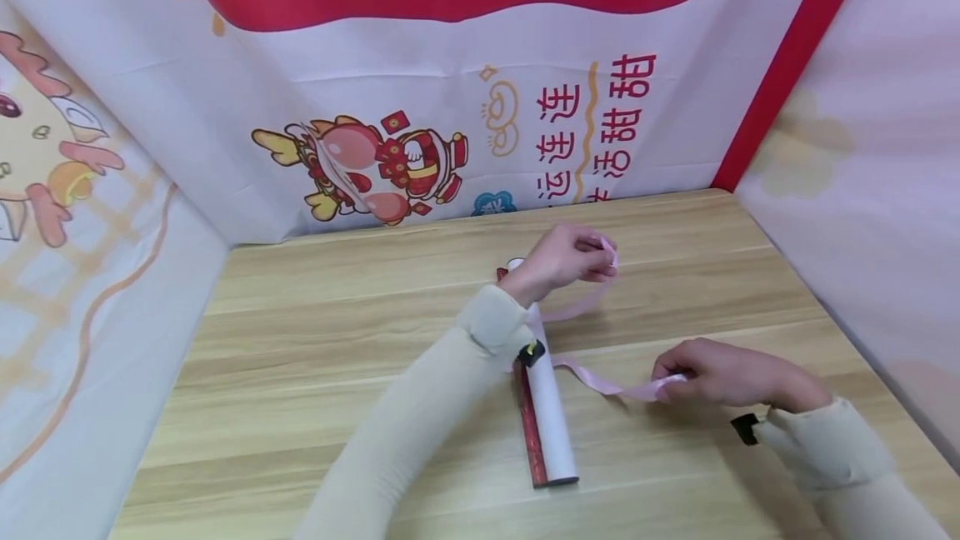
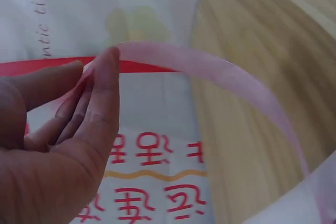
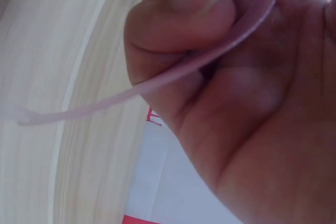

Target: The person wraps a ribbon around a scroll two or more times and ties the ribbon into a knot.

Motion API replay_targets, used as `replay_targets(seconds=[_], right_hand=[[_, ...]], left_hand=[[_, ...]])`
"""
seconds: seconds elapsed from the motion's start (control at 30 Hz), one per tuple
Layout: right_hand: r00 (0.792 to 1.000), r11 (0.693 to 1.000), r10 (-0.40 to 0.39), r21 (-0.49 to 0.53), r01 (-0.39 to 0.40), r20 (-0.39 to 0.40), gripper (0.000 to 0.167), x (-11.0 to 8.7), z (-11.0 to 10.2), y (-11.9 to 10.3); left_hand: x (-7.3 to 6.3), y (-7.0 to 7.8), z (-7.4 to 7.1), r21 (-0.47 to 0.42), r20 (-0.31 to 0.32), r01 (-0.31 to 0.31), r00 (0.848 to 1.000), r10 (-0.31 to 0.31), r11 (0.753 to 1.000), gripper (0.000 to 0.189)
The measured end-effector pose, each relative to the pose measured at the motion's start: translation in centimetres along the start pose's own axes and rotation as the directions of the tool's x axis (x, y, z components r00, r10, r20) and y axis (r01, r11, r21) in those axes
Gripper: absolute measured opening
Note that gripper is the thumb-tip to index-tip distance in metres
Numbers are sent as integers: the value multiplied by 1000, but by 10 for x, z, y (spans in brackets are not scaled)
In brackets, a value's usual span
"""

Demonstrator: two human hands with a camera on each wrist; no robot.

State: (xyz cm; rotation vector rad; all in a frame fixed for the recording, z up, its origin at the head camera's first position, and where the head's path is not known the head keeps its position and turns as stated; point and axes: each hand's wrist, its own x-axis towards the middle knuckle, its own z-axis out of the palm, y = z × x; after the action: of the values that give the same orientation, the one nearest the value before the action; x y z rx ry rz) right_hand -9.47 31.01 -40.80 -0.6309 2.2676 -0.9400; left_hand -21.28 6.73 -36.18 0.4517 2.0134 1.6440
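A rolled-up scroll [image 1: 553,415], white with a dark red strip along its left side, lies lengthwise on the wooden table. Pink ribbon [image 1: 637,392] runs out from around its middle in two lengths. My left hand [image 1: 572,255], reaching over the scroll's far part, pinches one length between thumb and fingers; in the left wrist view that ribbon [image 2: 220,69] arcs down to the lower right. To the right of the scroll, my right hand [image 1: 720,372] grips the other length. The right wrist view has this ribbon [image 3: 173,72] crossing curled fingers. My left forearm hides part of the scroll.
The table [image 1: 337,373] is bounded at the back by a printed white and red cloth [image 1: 420,48]. More printed cloth hangs at the left [image 1: 112,215] and right sides. Small black pieces sit at both sleeve cuffs.
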Motion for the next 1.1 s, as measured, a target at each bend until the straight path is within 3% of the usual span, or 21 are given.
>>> replay_targets(seconds=[0.2,0.33,0.4,0.43,0.53,0.6,0.7,0.77,0.83,1.03,1.1], right_hand=[[999,999,-14,-34,12,-38,14,3,3,-5],[996,999,-39,-34,36,-83,12,4,4,-4],[992,999,-50,-26,48,-115,13,5,5,-5],[990,999,-47,-19,45,-130,13,6,6,-5],[979,998,-52,-29,47,-195,14,8,8,-10],[973,999,-38,-25,33,-228,15,10,7,-16],[963,999,-34,-18,30,-266,14,12,7,-26],[960,999,-37,-4,38,-277,13,13,7,-31],[954,998,-59,-5,61,-293,11,15,8,-35],[946,995,-90,12,99,-312,11,23,12,-34],[946,996,-73,17,83,-314,14,26,11,-30]], left_hand=[[-2,-34,-2,96,27,45,998,-48,994,36],[-16,-54,-13,200,7,-1,1000,0,980,33],[-27,-63,-15,295,4,-62,998,64,953,30],[-32,-67,-15,355,13,-109,994,112,929,29],[-48,-73,-8,483,81,-227,973,216,845,28],[-57,-74,-1,518,137,-281,959,246,808,30],[-67,-74,10,538,193,-313,949,248,782,38],[-71,-74,16,550,189,-312,950,248,775,42],[-74,-77,22,570,179,-330,944,279,752,39],[-78,-83,32,646,121,-405,891,438,646,15],[-80,-84,30,644,89,-392,891,444,657,13]])
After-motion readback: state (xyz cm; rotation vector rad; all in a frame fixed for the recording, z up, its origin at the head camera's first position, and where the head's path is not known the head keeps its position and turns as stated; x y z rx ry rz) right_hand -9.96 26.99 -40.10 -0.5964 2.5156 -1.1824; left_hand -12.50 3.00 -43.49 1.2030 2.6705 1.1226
